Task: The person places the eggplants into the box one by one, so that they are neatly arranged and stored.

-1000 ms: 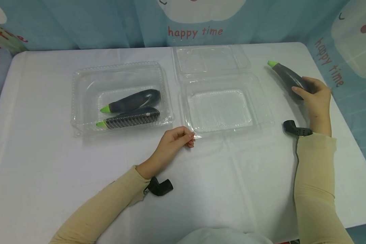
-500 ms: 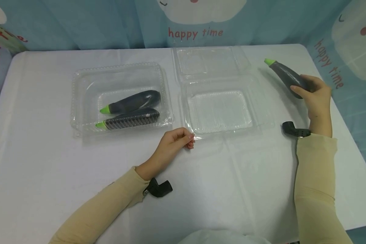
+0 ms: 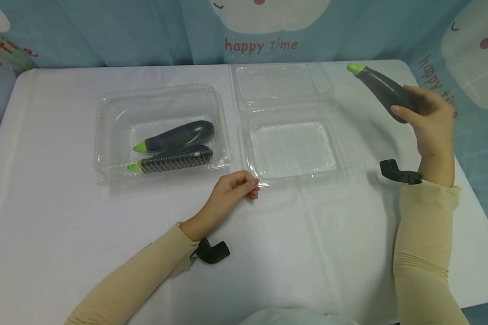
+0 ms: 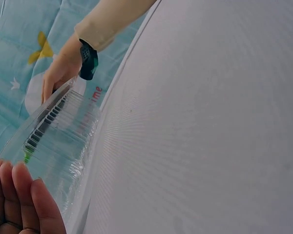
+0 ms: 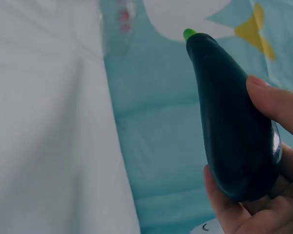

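Note:
My right hand [image 3: 435, 122] grips the wide end of a dark eggplant [image 3: 386, 90] above the table's right side, its green tip pointing up and left. In the right wrist view the thumb and fingers wrap the eggplant [image 5: 234, 122]. My left hand [image 3: 232, 198] pinches the near-left corner of an open clear plastic box [image 3: 293, 149], whose lid [image 3: 274, 81] lies folded back behind it. In the left wrist view the fingers of the left hand [image 4: 24, 200] are beside the clear box [image 4: 63, 151], and the thumb is not visible.
Left of the open box stands another clear container [image 3: 118, 122]. It holds an eggplant [image 3: 180, 135] and a second one [image 3: 176, 159] seen through its ribbed side. A blue printed curtain [image 3: 146, 31] hangs behind the white table [image 3: 65, 234].
My right hand has lifted the eggplant higher off the table, its green tip moving up and slightly left. The left hand and both boxes have stayed in place.

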Motion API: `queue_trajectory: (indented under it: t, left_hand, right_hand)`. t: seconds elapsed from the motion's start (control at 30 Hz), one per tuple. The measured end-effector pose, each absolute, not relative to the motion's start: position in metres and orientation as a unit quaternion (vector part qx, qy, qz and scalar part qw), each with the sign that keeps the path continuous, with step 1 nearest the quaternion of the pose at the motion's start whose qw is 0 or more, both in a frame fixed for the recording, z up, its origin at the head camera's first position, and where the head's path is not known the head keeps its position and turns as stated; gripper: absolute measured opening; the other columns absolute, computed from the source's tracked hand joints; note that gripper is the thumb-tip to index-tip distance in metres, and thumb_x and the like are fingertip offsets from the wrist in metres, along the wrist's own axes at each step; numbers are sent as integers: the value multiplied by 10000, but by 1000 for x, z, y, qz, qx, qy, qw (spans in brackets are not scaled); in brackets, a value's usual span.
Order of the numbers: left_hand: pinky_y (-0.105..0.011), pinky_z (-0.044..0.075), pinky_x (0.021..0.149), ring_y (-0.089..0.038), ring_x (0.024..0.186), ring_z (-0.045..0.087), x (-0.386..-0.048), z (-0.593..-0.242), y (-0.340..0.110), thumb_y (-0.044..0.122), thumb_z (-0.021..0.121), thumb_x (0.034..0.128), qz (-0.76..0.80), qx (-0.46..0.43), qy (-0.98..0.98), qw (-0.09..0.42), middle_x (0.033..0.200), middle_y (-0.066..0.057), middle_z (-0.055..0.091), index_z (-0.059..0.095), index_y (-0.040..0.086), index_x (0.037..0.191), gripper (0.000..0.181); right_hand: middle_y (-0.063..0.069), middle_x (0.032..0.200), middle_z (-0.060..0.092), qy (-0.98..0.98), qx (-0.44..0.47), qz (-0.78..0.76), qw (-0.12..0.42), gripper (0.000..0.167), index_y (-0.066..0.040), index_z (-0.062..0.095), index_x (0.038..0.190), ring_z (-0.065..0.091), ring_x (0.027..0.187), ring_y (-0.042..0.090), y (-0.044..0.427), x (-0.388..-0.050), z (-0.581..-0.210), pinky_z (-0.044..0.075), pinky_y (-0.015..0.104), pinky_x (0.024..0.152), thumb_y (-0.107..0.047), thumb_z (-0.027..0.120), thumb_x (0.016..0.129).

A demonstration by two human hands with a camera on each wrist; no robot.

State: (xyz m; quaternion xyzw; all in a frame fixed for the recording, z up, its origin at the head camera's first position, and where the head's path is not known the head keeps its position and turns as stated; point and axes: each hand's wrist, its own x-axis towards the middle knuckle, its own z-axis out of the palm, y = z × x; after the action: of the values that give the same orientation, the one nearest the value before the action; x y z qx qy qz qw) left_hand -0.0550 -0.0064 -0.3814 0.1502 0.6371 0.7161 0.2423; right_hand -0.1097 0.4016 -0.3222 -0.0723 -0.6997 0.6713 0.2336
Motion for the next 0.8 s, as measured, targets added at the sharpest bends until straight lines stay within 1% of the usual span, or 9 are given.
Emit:
queue_trajectory:
  t: [0.2,0.27,0.43,0.57,0.67,0.8]
  left_hand:
    - [-292,504,754,-169,776,582,-55,-382,-6,105,529,969,714,151,640,240,875,-242,592,575,-77,874,210]
    - [-288,504,752,-172,774,582,-55,-382,-6,101,528,969,712,151,641,241,878,-249,591,576,-82,879,210]
    - [-292,503,753,-173,773,582,-55,-383,-6,108,524,972,712,150,643,240,875,-250,591,585,-65,881,204]
    - [-291,504,752,-172,773,580,-55,-382,-6,115,525,972,713,148,641,241,873,-243,590,585,-59,879,206]
    - [-288,506,750,-167,773,580,-55,-382,-6,105,526,971,716,148,638,241,876,-243,589,575,-70,870,208]
    - [-286,508,747,-161,772,581,-56,-382,-5,94,527,969,718,147,636,241,881,-251,585,559,-82,852,213]
  right_hand:
    - [150,1034,654,-686,-14,688,236,439,139,624,1106,573,996,252,391,-108,-312,484,200,809,260,660,686]
    - [159,1034,652,-689,-1,686,233,447,149,618,1108,571,997,261,388,-107,-309,487,206,815,268,659,679]
    - [159,1033,650,-688,20,697,204,469,150,613,1116,584,962,248,379,-104,-301,495,210,777,291,647,670]
    - [171,1027,650,-677,45,713,177,478,183,578,1133,596,937,250,372,-102,-297,513,221,735,315,610,675]
    - [170,1035,651,-678,59,712,172,480,194,567,1136,597,944,251,367,-100,-295,511,215,747,317,604,673]
    - [160,1043,652,-688,63,702,169,484,154,603,1124,589,956,249,361,-99,-292,494,207,777,306,626,665]
